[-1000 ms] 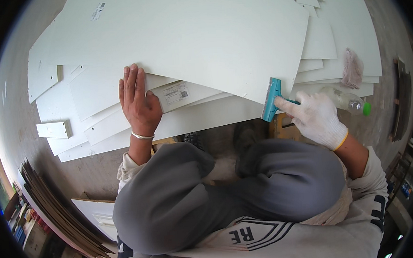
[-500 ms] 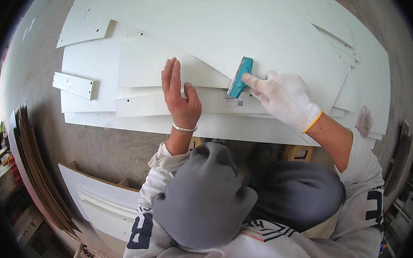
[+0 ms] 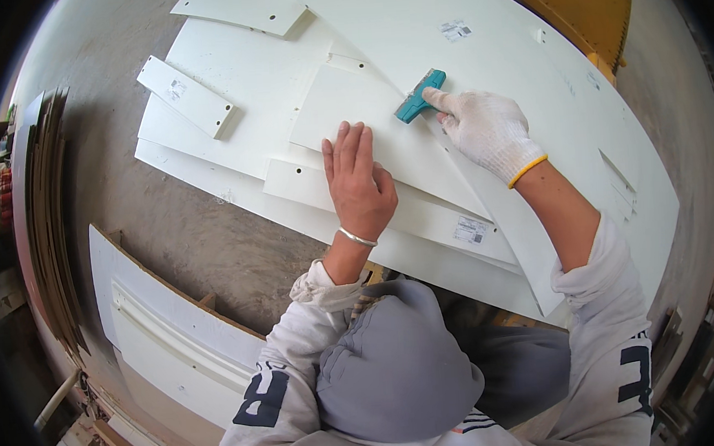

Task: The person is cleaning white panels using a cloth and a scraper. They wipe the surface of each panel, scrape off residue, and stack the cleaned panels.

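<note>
My right hand [image 3: 486,133], in a white knit glove with a yellow cuff edge, grips a teal scraper [image 3: 420,96] with a wide blade. The scraper's blade is over a white board [image 3: 383,111], close to the slanting edge of a large white panel [image 3: 520,74]. My bare left hand [image 3: 359,182] has its fingers stretched out over the same board and holds nothing. Below it lies a narrow white strip board [image 3: 289,178] with holes and a printed label [image 3: 470,230] towards its right end.
A small white board [image 3: 186,94] with a label lies at the stack's left side. Further left, several thin brown sheets [image 3: 46,217] lean together. A white panel [image 3: 181,348] stands at the lower left, and a yellow metal object [image 3: 581,13] is at the far right.
The view has turned and shifted over the stack. My right hand has carried the scraper away from the strip board's label, farther out. My left hand has moved right along the boards.
</note>
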